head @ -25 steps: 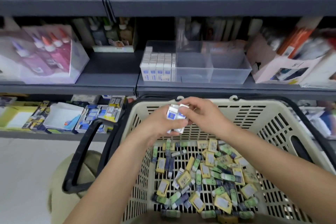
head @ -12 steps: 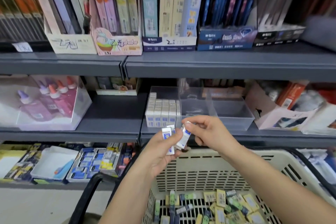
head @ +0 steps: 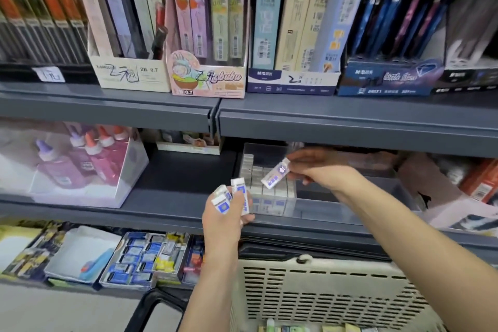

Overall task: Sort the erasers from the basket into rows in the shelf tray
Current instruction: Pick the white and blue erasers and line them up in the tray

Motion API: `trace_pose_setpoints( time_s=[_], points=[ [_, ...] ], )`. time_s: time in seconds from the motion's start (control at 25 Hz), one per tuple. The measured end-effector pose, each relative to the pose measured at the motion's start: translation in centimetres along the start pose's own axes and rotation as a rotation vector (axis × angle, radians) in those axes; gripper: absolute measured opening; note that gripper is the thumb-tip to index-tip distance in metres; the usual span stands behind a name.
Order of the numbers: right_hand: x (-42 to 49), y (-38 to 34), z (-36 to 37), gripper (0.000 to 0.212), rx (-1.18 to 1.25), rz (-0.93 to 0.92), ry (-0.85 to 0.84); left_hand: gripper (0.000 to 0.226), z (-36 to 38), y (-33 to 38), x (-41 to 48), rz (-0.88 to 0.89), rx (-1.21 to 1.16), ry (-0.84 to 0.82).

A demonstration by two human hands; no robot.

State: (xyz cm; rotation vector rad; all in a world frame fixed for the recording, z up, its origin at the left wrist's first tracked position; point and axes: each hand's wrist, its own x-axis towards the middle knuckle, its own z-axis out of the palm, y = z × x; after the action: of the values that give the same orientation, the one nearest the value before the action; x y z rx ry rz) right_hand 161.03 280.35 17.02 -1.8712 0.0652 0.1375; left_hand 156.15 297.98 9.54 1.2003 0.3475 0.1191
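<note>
Head view showed the right hand (head: 323,172), grip pinching a small white blue-labelled eraser (head: 275,173) endwise above the clear plastic shelf tray (head: 318,209), centre frame; probably light, stiff, slick-wrapped. Left hand (head: 223,221) clutched spares (head: 238,191).

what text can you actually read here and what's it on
"2B 0.7": cream display box
"0.7": pink display box
"2": blue and white box, handwritten
Too blurred: dark blue box, erasers, white shelf tag
</note>
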Motion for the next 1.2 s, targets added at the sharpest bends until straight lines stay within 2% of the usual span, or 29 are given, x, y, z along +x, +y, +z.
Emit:
trace_pose_setpoints(
  time_s=[0.16, 0.2, 0.24, 0.28, 0.32, 0.36, 0.4, 0.44, 0.52, 0.64, 0.72, 0.8, 0.88, 1.04, 1.08, 1.2],
  points=[
    [3.2, -0.5, 0.9, 0.009, -0.096, 0.037, -0.019, 0.008, 0.2, -0.6, 0.5, 0.032, 0.054, 0.039],
    [3.9, -0.8, 1.0, 0.014, -0.006, 0.024, -0.018, 0.009, 0.5, -0.8, 0.4, 0.037, 0.073, 0.043],
    [4.9, -0.8, 1.1, 0.024, 0.164, 0.004, -0.021, 0.010, 0.7, -0.9, 0.3, 0.036, 0.087, 0.042],
    [5.7, -1.0, 1.6, 0.038, 0.217, 0.015, -0.027, 0.010, 0.8, -0.9, 0.1, 0.032, 0.091, 0.036],
    [6.8, -1.5, 1.9, 0.048, 0.127, 0.051, -0.021, 0.010, 0.9, -0.9, 0.0, 0.025, 0.088, 0.029],
    [7.6, -0.7, 2.3, 0.051, -0.197, 0.056, -0.058, 0.011, 0.8, -0.9, 0.1, 0.018, 0.080, 0.026],
    [8.4, 0.0, 3.1, 0.049, -0.428, 0.098, -0.005, 0.012, 0.7, -0.8, 0.1, 0.012, 0.072, 0.027],
    [9.0, 0.2, 3.9, 0.045, -0.643, 0.000, 0.091, 0.012, 0.6, -0.7, 0.2, 0.009, 0.067, 0.032],
    [10.0, 0.5, 5.3, 0.034, -0.717, -0.101, 0.059, 0.014, 0.4, -0.6, 0.4, -0.003, 0.038, 0.042],
    [10.7, 1.1, 6.0, 0.030, -0.740, -0.086, -0.086, 0.020, 0.3, -0.5, 0.6, -0.058, -0.039, 0.017],
    [10.1, 1.1, 5.9, 0.031, -0.760, -0.134, -0.055, 0.025, 0.5, -0.4, 0.5, -0.102, -0.088, -0.016],
    [8.8, 0.6, 5.7, 0.029, -0.778, -0.264, 0.008, 0.030, 0.6, -0.4, 0.3, -0.123, -0.117, -0.051],
    [7.0, 0.1, 5.5, 0.027, -0.714, -0.313, -0.012, 0.031, 0.6, -0.3, 0.2, -0.125, -0.128, -0.075],
    [3.3, -1.4, 5.5, 0.049, -0.644, -0.235, -0.219, 0.028, 0.7, 0.0, 0.1, -0.137, -0.177, -0.102],
    [2.9, -1.5, 5.4, 0.048, -0.657, -0.228, -0.240, 0.027, 0.8, 0.0, 0.0, -0.136, -0.170, -0.102],
    [2.1, -1.7, 4.5, 0.016, -0.548, -0.172, -0.389, 0.024, 0.8, 0.1, -0.1, -0.128, -0.152, -0.100]
  ],
)
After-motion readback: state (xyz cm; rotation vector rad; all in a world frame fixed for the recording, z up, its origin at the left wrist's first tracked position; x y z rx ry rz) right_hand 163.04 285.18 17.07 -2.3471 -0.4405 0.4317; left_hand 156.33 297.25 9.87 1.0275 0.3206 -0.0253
